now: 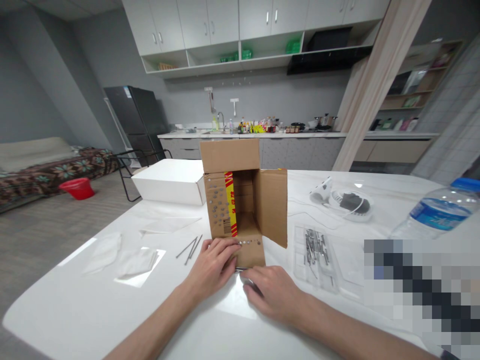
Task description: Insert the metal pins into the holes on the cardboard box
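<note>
Head view: both hands met at the near flap of the box (240,200). Left hand (213,262) lay flat on that flap's left end, fingers loosely curled over the edge, pressing rather than clasping anything. Right hand (275,295) sat just right of it and nearer the wearer, knuckles up, fingers curled down onto the table (93,305); something small and dark showed under its fingertips, too hidden to name, so whether it gripped that I could not tell. Box stood on its side directly beyond both hands, open toward them, flaps spread, a row of nail heads along the near flap and more up the left flap beside yellow-red tape. Loose nails (191,247) lay just left of the left hand. Clear tray (315,255) with more nails sat right of the right hand. Bottle (438,210) lay well apart, far right.
</note>
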`<state>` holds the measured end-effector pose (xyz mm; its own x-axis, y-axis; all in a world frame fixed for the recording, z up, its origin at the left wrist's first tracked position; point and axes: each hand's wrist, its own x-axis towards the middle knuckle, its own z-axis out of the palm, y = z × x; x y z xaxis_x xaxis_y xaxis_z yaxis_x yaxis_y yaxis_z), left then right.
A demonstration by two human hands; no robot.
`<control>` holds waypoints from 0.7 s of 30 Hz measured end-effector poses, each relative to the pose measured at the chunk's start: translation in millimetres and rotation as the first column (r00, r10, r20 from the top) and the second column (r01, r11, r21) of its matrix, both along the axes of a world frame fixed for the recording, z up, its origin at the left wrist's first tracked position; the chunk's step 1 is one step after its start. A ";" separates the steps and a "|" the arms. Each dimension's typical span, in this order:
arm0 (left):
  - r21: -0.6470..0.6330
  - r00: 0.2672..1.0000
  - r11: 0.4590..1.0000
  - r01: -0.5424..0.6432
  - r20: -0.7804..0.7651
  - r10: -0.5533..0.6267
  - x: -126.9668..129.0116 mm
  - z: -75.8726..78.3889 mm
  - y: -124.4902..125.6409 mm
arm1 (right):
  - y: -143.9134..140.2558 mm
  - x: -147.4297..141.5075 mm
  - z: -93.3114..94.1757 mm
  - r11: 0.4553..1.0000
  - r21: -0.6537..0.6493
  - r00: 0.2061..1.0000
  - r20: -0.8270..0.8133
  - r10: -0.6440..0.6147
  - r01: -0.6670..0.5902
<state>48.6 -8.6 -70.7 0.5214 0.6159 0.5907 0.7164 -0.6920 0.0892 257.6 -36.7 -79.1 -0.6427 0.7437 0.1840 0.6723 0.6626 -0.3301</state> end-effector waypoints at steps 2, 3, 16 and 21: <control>-0.008 1.000 1.000 -0.001 0.012 0.001 -0.2 -0.2 0.1 | -0.4 -0.1 0.7 1.000 -0.006 1.000 0.001 -0.001 0.001; -0.014 1.000 1.000 -0.001 0.017 0.001 -0.5 -0.3 -0.1 | -0.7 -0.1 1.3 1.000 -0.011 1.000 0.002 0.000 0.000; -0.121 0.999 0.993 -0.001 0.047 0.007 -1.4 -3.9 -0.8 | -1.7 -0.2 3.8 1.000 -0.016 1.000 -0.004 -0.002 0.002; -0.123 0.999 0.992 -0.007 0.036 0.012 -1.2 -3.9 -1.9 | -1.3 -0.3 2.2 1.000 -0.007 1.000 -0.003 0.001 -0.001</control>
<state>47.5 -10.5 -74.6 0.4945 0.6896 0.5291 0.7176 -0.6674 0.1991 257.3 -38.0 -76.9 -0.6427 0.7445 0.1808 0.6709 0.6609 -0.3363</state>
